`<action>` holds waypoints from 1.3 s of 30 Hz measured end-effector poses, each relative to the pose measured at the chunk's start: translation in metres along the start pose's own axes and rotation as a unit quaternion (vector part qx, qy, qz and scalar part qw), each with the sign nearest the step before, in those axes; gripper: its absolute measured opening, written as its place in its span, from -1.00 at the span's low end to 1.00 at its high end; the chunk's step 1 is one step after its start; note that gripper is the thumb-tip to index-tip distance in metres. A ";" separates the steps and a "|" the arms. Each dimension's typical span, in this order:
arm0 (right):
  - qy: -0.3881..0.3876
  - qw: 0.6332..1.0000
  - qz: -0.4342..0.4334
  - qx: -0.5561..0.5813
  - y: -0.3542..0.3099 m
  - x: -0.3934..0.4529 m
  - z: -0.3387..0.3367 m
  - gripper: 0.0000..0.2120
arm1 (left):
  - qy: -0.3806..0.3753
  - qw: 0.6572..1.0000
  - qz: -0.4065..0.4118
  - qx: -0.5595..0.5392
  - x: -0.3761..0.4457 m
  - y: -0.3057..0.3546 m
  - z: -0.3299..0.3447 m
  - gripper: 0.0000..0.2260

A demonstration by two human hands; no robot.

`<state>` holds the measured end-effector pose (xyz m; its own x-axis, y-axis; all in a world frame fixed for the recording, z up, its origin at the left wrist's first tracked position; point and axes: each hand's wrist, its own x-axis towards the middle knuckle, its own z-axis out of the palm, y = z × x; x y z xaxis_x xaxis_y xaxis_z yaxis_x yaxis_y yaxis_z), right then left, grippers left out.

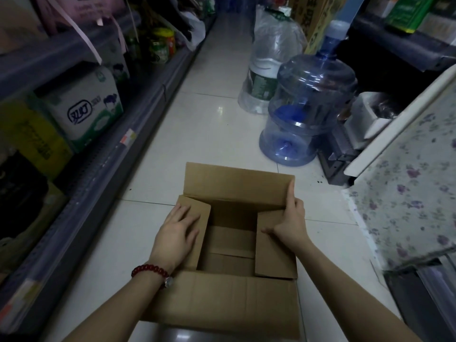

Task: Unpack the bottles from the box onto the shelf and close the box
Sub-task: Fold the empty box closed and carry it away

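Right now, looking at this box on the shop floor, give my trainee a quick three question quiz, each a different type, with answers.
1. True or false: bottles are visible inside the cardboard box.
2. Multiple choice: the left hand is A) lifting a bottle, B) lying flat on the left side flap, C) hanging idle.
3. Fill in: the right hand holds the right side ____, fingers against the far flap.

Key
1. False: no bottles show in the part of the inside that is visible.
2. B.
3. Flap.
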<state>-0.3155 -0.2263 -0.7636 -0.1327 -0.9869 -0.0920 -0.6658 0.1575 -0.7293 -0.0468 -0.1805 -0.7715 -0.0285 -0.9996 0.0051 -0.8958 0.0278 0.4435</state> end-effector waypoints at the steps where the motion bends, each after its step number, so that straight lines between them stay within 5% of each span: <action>1: 0.030 0.999 -0.003 0.019 0.000 -0.002 0.002 0.29 | 0.000 1.000 -0.002 0.002 0.000 0.000 0.001 -0.60; 6: 0.104 0.992 0.015 0.074 -0.007 0.005 -0.004 0.21 | -0.007 1.000 -0.006 0.008 0.000 -0.003 0.000 -0.59; 14: 0.167 0.984 -0.023 0.061 -0.033 0.014 -0.019 -0.23 | -0.019 1.000 0.005 -0.002 -0.001 -0.002 -0.002 -0.57; 17: 0.146 0.985 -0.083 -0.045 -0.034 0.007 -0.022 -0.48 | -0.027 1.000 0.002 -0.006 -0.001 -0.003 -0.005 -0.57; 20: 0.199 0.949 -0.150 -0.194 -0.022 -0.006 -0.018 -0.69 | -0.040 0.999 0.011 -0.021 -0.001 -0.002 -0.007 -0.56; 26: 0.107 0.928 -0.196 -0.299 0.015 -0.040 -0.014 -0.56 | 0.019 0.986 -0.050 -0.156 -0.007 0.003 -0.011 -0.33; 33: 0.045 0.937 -0.177 -0.298 0.021 -0.054 -0.014 -0.53 | 0.076 0.961 -0.127 -0.232 -0.019 0.003 -0.018 -0.18; 39: -0.018 0.943 -0.140 -0.301 0.023 -0.063 -0.013 -0.44 | -0.042 0.993 0.028 -0.102 -0.022 -0.010 -0.037 -0.30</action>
<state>-0.3318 -0.1596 -0.7662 0.1274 -0.9917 0.0168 -0.9690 -0.1281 -0.2115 -0.0206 -0.1590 -0.7435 -0.1202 -0.9921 -0.0366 -0.7830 0.0721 0.6178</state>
